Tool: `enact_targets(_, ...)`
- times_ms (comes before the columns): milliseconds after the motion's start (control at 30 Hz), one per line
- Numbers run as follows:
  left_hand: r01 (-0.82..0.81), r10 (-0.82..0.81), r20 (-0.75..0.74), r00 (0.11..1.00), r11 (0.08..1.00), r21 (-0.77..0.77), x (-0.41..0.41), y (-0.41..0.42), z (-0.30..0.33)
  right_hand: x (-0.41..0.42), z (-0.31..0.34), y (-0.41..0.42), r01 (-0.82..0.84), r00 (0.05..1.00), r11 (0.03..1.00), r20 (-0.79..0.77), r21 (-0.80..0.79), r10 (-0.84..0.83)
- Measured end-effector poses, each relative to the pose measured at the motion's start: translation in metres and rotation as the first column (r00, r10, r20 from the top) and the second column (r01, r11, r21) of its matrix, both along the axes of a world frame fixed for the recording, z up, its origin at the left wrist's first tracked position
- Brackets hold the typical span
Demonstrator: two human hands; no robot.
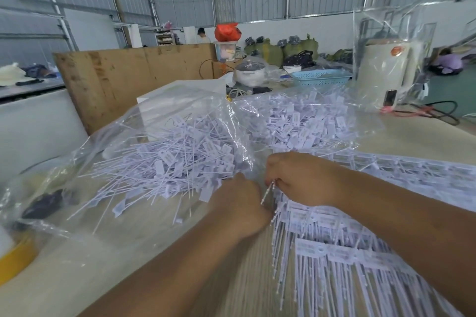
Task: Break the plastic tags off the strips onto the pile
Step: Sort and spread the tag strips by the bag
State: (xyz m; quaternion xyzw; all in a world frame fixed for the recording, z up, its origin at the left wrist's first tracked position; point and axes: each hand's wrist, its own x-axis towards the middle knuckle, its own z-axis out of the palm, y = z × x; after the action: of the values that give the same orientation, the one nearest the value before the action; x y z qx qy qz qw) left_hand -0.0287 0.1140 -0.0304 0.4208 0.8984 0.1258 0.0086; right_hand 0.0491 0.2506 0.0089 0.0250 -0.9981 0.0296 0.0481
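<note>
A big pile of loose white plastic tags [180, 159] with thin tails lies on clear plastic sheeting at the table's centre left. A second heap of tags [304, 123] lies behind it. Strips of joined tags [334, 247] fan out at the lower right, partly under my right forearm. My left hand [239, 203] is curled at the near end of the strips, beside the pile. My right hand [301, 177] pinches a thin white strip spine [268, 192] between the two hands. My fingertips are hidden.
Clear plastic sheeting [144, 121] spreads under and over the piles. A yellow tape roll [15, 257] sits at the left edge. A blue basket [322, 77], a white pot [251, 73] and a bagged white appliance [386, 72] stand at the back. Black cable [438, 110] lies at right.
</note>
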Motion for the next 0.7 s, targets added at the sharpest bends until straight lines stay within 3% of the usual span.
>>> enact_targets(100,-0.002,0.001,0.071,0.997,1.0,0.013,0.0,0.001,0.009,0.001,0.0,0.001,0.004,1.0,1.0,0.013,0.01,-0.004)
enact_targets(200,0.011,-0.021,0.044,0.999,0.98,0.198,0.0,-0.014,0.02,0.002,0.0,0.004,0.021,1.0,1.0,0.016,0.001,-0.021)
enact_targets(333,-0.043,-0.018,0.107,0.994,0.842,0.538,-0.005,-0.049,0.043,0.0,-0.001,0.003,0.022,0.999,1.0,0.05,-0.005,-0.021)
enact_targets(433,-0.093,-0.041,0.185,0.982,0.747,0.658,-0.018,-0.078,0.06,-0.003,-0.002,-0.002,0.014,1.0,0.999,0.028,-0.03,-0.013)
enact_targets(500,-0.121,0.025,0.166,0.986,0.789,0.602,-0.032,-0.092,0.065,-0.004,0.0,-0.005,0.022,1.0,0.999,-0.002,-0.04,-0.022)
enact_targets(567,-0.16,0.117,0.123,0.985,0.882,0.444,-0.047,-0.098,0.06,-0.004,0.002,-0.008,0.036,0.999,0.998,-0.029,-0.049,-0.037)
enact_targets(633,-0.193,0.2,-0.018,0.98,0.962,0.191,-0.059,-0.1,0.047,-0.002,0.005,-0.011,0.052,0.998,0.998,-0.036,-0.041,-0.054)
enact_targets(700,-0.267,0.257,-0.211,0.943,0.963,-0.02,-0.065,-0.102,0.032,0.002,0.009,-0.014,0.065,0.994,0.998,-0.082,-0.017,-0.066)
